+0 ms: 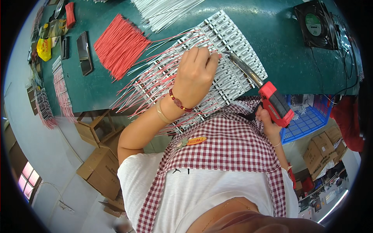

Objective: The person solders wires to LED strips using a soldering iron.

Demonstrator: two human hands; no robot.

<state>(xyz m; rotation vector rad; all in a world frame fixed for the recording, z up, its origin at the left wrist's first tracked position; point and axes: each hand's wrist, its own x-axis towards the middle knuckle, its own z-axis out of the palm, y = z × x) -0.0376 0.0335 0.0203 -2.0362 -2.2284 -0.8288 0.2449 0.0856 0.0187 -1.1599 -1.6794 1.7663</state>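
My right hand (268,119) is wrapped round the red and black handle of a soldering gun (276,104). Its long metal barrel points up and left, with the tip over a panel of small white and metal modules (229,33) lying slanted on the table. Close to that tip, my left hand (196,68) is closed in a pinch above the panel. Whatever its fingers hold is too small to make out, though a speck of red shows at the fingertips. Red and white wires (151,83) stick out leftward from rows of the modules, partly hidden under my left forearm.
A bundle of red wires (118,46) and a pile of white wires (165,11) lie on the green table (272,19). Left of them is a phone (84,53). A black fan (315,25) stands far right, and a blue basket (307,124) sits below the table edge.
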